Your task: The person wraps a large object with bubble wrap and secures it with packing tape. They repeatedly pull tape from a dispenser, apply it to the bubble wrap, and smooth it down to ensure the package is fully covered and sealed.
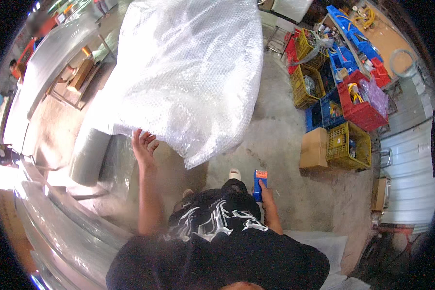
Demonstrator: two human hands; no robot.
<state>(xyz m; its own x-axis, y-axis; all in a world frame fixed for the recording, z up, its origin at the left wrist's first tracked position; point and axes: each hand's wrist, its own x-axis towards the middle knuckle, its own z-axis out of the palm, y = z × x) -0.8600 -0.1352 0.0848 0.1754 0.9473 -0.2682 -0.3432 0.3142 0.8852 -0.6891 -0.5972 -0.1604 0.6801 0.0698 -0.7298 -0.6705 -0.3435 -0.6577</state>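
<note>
A large object wrapped in clear bubble wrap [188, 72] fills the upper middle of the view and hangs over the concrete floor. My left hand [143, 145] grips the wrap's lower left edge, fingers curled around it. My right hand [265, 189] hangs by my hip and holds a small blue tool with an orange top [259, 183], which looks like a box cutter. I wear a black printed shirt, and one light shoe shows below the wrap.
A roll of bubble wrap [88, 155] stands at the left, with long metal sheets and tables beyond. Yellow, blue and red crates [343, 104] of parts are stacked at the right beside a cardboard box [314, 147]. Other people stand at the far left.
</note>
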